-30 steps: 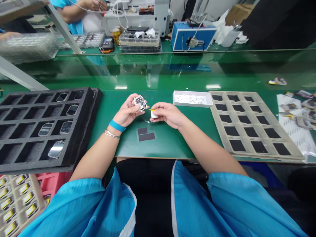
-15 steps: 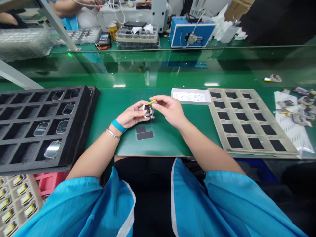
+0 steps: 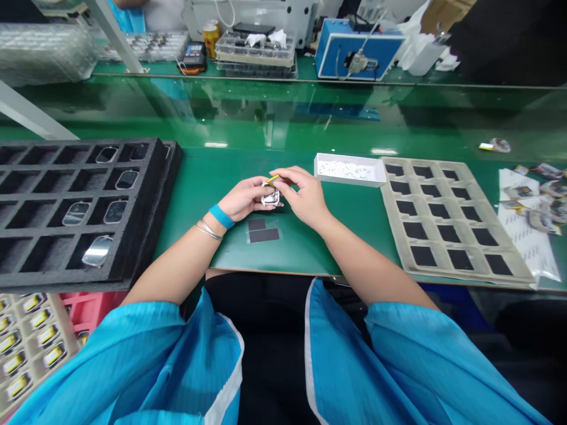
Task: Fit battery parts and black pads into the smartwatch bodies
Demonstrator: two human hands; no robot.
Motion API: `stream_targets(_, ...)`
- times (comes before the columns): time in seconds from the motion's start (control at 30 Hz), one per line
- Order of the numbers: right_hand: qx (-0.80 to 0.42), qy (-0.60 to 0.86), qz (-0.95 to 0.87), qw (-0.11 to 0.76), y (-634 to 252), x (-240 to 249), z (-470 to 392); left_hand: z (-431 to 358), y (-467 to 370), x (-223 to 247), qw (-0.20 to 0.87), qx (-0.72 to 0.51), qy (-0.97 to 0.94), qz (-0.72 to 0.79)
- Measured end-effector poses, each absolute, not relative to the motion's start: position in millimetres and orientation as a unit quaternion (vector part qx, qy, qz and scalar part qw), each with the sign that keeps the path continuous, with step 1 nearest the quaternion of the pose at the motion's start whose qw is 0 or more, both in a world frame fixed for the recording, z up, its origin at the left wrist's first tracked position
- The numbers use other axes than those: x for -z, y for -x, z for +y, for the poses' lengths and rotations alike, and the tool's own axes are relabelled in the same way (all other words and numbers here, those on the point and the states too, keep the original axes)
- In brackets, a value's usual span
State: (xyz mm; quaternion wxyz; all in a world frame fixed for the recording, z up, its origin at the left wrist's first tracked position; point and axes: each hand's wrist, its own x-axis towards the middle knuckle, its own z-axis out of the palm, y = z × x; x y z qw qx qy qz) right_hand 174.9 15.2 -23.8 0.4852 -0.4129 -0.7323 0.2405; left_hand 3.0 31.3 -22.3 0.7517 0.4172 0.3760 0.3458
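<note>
My left hand (image 3: 243,199) is closed around a small watch case (image 3: 270,196), whose open side shows circuitry inside a pale rim. Just over its upper edge, the fingers of my right hand (image 3: 303,198) pinch a thin yellow battery (image 3: 271,179), seen nearly edge-on and tilted. Whether wires join the battery to the case is too small to tell. Below my hands, a clear sheet with dark adhesive pads (image 3: 264,235) lies on the green mat.
A black foam tray (image 3: 150,195) holding several watch faces stands left. Right are a white box (image 3: 384,175) of tiny parts and a beige tray (image 3: 392,227) with dark pads. Loose batteries (image 3: 543,219) lie far right. Lower left, another tray (image 3: 66,330) holds yellow-topped watch cases.
The watch case has turned slightly in my left hand, and the yellow battery sits lower and closer over it. The whole view has shifted a little.
</note>
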Motion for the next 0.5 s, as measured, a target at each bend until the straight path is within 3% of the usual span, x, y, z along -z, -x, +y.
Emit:
stream_targets(0.17, -0.283, 0.462, -0.69, 0.48, -169.7, 33.7, 15.1, 39.9, 10.8, 15.5, 0.733, -0.345, -0.416, 0.412)
stream_targets(0.37, -0.247, 0.464, -0.814, 0.247, -161.7, 30.2, -2.7, 49.7, 47.0, 1.4, 0.756, -0.284, -0.448, 0.382)
stream_targets(0.5, -0.177, 0.465, -0.852, 0.164, -151.8, 22.8, -15.1, 45.8, 44.0, 2.6, 0.769, -0.168, -0.514, 0.341)
